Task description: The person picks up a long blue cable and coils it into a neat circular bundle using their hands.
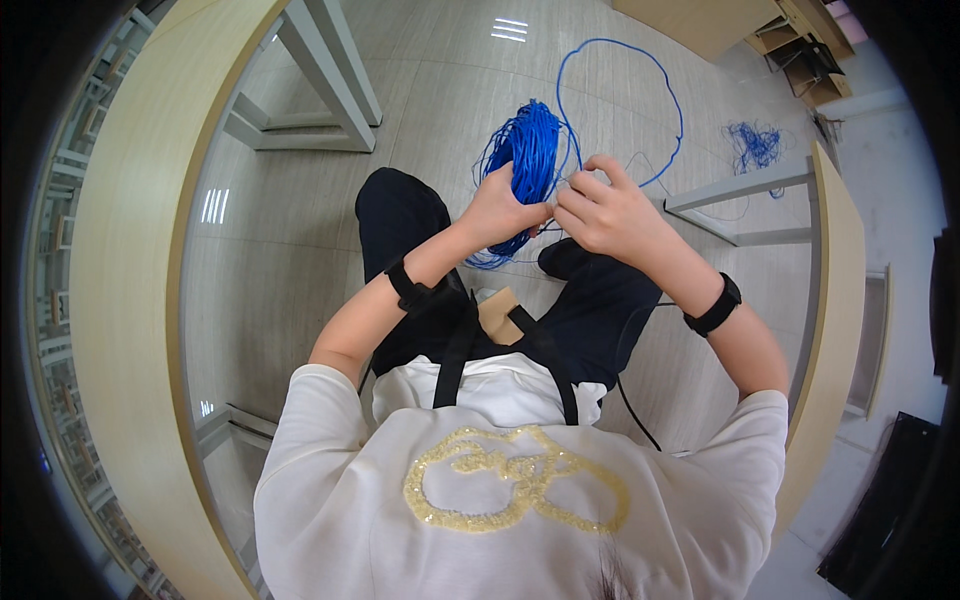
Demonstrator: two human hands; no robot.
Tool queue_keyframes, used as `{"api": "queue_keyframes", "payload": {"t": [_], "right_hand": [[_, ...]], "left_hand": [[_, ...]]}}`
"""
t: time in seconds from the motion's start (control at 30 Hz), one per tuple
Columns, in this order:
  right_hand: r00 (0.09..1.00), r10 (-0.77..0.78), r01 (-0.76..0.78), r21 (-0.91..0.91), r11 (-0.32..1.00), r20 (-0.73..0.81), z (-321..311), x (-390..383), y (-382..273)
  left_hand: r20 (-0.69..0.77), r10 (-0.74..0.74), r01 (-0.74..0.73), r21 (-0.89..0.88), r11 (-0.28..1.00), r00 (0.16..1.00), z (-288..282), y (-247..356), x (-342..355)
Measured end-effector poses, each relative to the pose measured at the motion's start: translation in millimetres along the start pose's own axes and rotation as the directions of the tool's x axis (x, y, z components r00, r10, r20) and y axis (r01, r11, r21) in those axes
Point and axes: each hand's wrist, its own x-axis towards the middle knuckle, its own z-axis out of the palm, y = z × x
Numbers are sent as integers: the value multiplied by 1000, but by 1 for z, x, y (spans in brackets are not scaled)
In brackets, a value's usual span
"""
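A thick coil of blue cable hangs in front of me between my knees, many loops bundled together. My left hand is wrapped round the near side of the coil, thumb pointing right. Close beside it on the right, my right hand has its fingers curled in a pinch on a strand of the same blue cable. From there a single loop arcs away over the floor and back toward the coil. The exact spot where the right fingertips meet the strand is partly hidden.
A second, looser tangle of blue cable lies on the tiled floor at the far right. Long wooden tables with grey metal legs stand at the left and the right. A dark flat panel lies at the lower right.
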Motion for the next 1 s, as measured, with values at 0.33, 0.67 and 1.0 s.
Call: {"api": "queue_keyframes", "payload": {"t": [0.33,0.67,1.0], "right_hand": [[982,-188,189,175,966,-23,-16,6,-20],[996,-31,40,116,992,-78,-4,12,11],[970,242,-229,272,935,-16,-18,5,14]], "left_hand": [[-114,8,-27,-160,987,993,-13,9,11],[121,-79,106,-230,967,989,-5,10,-9],[280,-147,219,-245,945,949,-6,19,-18]]}}
